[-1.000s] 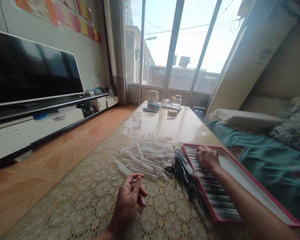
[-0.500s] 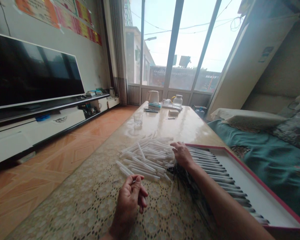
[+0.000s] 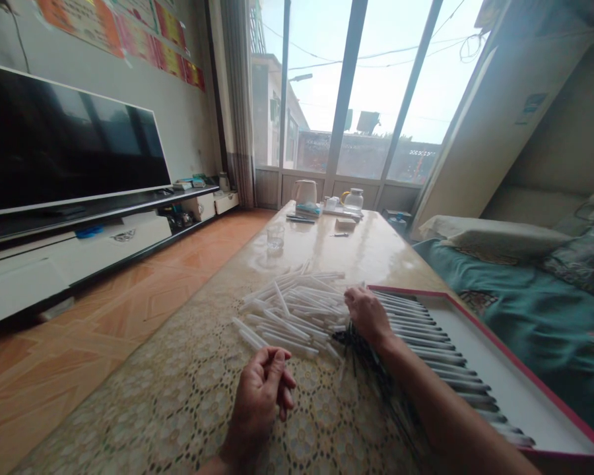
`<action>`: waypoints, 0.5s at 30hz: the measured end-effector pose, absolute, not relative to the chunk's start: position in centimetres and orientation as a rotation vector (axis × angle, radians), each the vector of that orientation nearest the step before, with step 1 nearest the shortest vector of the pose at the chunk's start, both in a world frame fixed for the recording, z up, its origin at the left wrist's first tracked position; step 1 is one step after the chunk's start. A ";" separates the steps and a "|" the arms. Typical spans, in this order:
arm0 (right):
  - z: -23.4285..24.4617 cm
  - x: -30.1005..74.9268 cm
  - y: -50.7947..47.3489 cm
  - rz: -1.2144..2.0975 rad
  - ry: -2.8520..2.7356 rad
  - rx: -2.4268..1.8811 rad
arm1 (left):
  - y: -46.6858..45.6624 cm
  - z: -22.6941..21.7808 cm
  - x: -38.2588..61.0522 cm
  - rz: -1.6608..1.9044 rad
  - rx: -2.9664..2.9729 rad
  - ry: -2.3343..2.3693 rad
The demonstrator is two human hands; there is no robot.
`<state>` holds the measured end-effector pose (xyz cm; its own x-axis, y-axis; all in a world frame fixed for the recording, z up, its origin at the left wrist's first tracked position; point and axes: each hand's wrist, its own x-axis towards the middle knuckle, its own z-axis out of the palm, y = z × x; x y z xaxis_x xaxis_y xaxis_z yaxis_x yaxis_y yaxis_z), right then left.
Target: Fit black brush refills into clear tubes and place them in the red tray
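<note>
My right hand [image 3: 369, 316] rests at the near edge of a heap of thin black-and-white rods [image 3: 361, 349], beside the tray's left rim. Whether it grips any rods is hidden by the fingers. Just left of it lies a loose pile of translucent white plastic tubes [image 3: 292, 313]. My left hand [image 3: 262, 396] hovers over the lace tablecloth [image 3: 178, 396], just below the pile, fingers curled with nothing visible in them. A red-rimmed white tray [image 3: 505, 356] holds neat rows of similar rods [image 3: 426, 336].
A drinking glass [image 3: 276, 236], a kettle [image 3: 304, 192] and a glass jug [image 3: 354, 200] stand at the table's far end. A bed with a teal cover [image 3: 549, 330] lies right of the table. A tiled floor [image 3: 129, 310] and a TV [image 3: 64, 145] are on the left.
My right hand has moved left out of the tray to the dark rod heap. My left hand has hardly moved. The view has tilted slightly.
</note>
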<state>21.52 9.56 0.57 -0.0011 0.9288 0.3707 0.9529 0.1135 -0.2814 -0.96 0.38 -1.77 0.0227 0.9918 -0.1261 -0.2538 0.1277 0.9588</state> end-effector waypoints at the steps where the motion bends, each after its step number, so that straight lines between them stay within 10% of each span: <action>1: 0.7 21.7 8.4 -0.074 -1.917 -1.802 | 0.3 -1.6 -0.9 1.208 0.944 1.062; 15: 0.1 19.0 -3.5 0.104 -2.067 -1.474 | -1.5 -1.5 0.5 0.980 0.548 0.716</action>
<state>19.03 -3.47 0.15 -0.2107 0.8842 0.4168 0.8379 0.3830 -0.3889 0.53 -1.45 -1.50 0.3663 0.8837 -0.2915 -0.5460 0.4577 0.7017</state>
